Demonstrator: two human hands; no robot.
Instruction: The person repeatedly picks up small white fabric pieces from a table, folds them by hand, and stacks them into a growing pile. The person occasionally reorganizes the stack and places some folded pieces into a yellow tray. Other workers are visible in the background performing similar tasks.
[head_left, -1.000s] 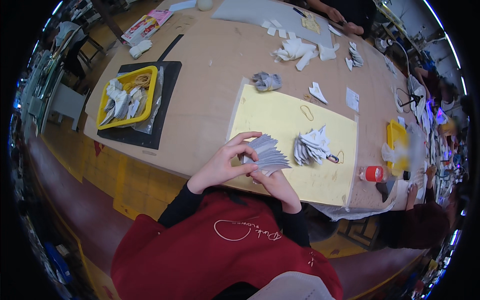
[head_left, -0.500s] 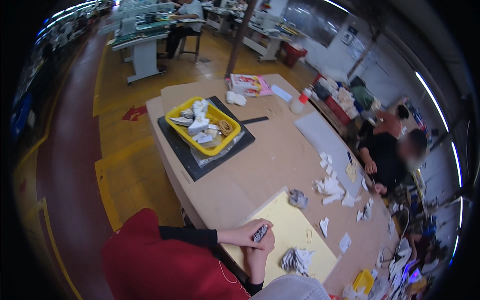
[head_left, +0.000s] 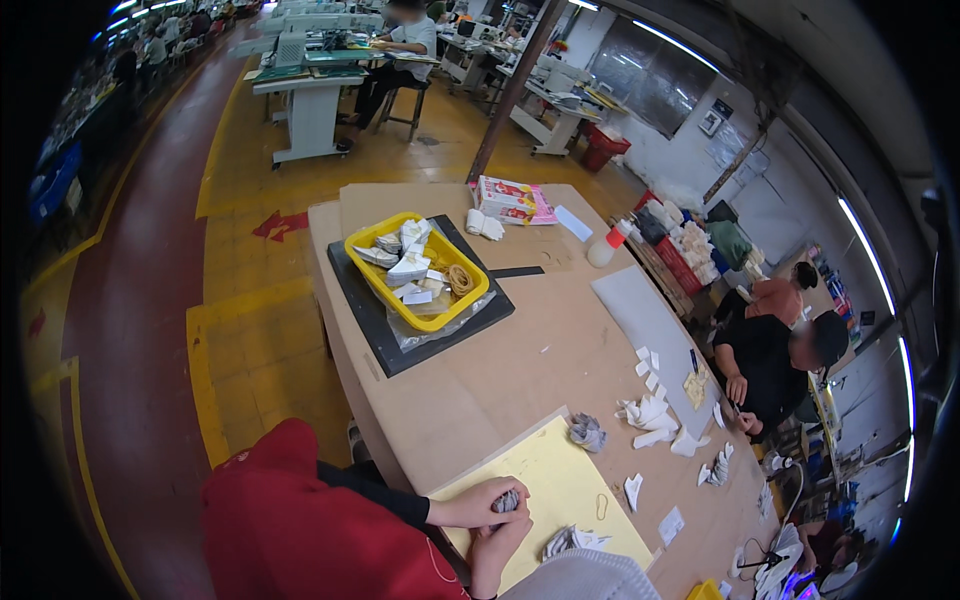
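Note:
Both my hands are closed together around a small rolled bundle of grey-and-white pieces [head_left: 506,501], just above the near edge of a pale yellow sheet [head_left: 545,470]. My left hand [head_left: 468,508] wraps it from the left, and my right hand [head_left: 500,546] presses on it from below and the right. Most of the bundle is hidden by the fingers. On the sheet, a fanned pile of grey-white pieces [head_left: 572,541] lies to the right of my hands. A thin loop like a rubber band [head_left: 602,505] rests beyond it. Another grey bundle [head_left: 587,433] sits at the sheet's far corner.
A yellow basket [head_left: 361,277] of white bundles and rubber bands [head_left: 459,281] stands on a black board [head_left: 400,362] at the table's far left. White scraps [head_left: 648,415] lie to the right. A bottle [head_left: 604,246] stands farther back. A co-worker [head_left: 765,365] sits at the right edge.
The view has tilted, so the table and background sit lower in the picture. My hands stay closed around the bundle, whose visible end now looks rounder and faces up more.

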